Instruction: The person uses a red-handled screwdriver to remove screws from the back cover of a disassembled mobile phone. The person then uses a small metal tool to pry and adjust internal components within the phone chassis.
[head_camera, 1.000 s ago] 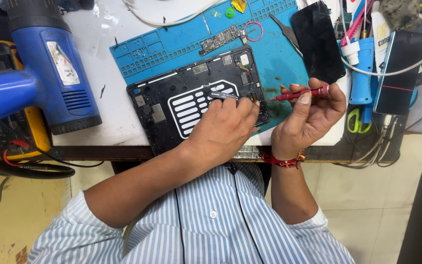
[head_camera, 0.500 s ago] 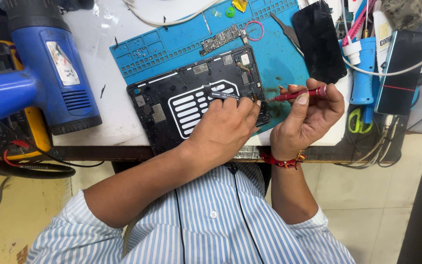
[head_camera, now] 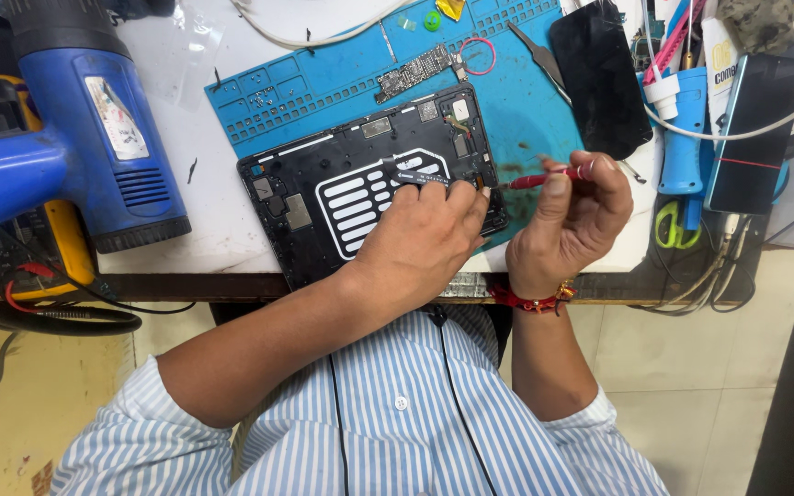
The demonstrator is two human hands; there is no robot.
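Single head camera, looking steeply down, close over workbench.

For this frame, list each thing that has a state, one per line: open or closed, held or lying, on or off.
Tablet: back cover off, insides exposed, lying on the blue mat.
Red screwdriver: held in right hand, tip at the tablet's edge.
Left hand: resting on the tablet, pinching a thin dark tool.
Circuit board: loose on the mat.
Dark phone: screen off, lying flat.
Heat gun: lying unheld.

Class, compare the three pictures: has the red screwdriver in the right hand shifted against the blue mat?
No. The red screwdriver stays put, tip at the opened tablet's right edge on the blue mat, in the right hand.
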